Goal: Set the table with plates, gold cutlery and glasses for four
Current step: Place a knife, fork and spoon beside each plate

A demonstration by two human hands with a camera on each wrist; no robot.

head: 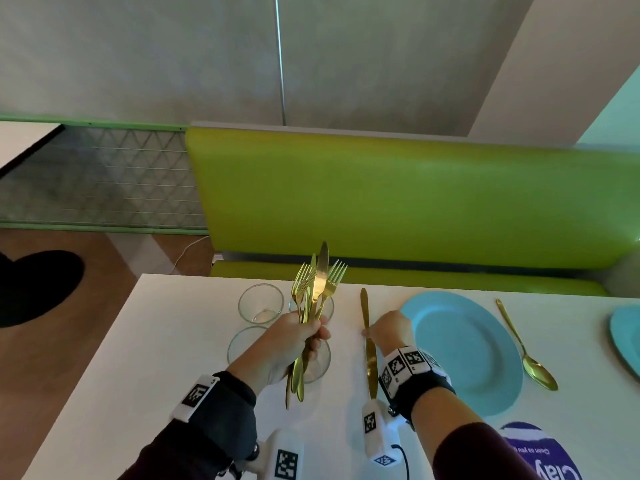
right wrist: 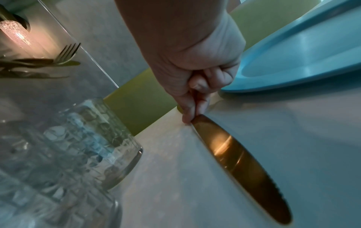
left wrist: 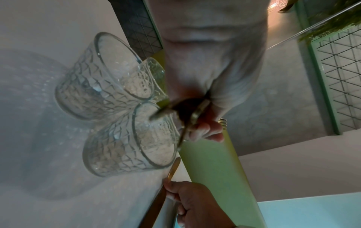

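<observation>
Glasses (head: 260, 303) seemingly crowd bare table (head: 166, 344) leftward.

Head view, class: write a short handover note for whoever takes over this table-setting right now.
Left hand: grips a bundle of gold cutlery upright above the glasses.
Right hand: pinches a gold knife lying flat on the table, left of the blue plate.
Done: that plate is down, with a gold spoon on its right; a second plate sits at the right edge.
Left: release the knife, hand out the bundle, spread the glasses, finish the other places.
</observation>
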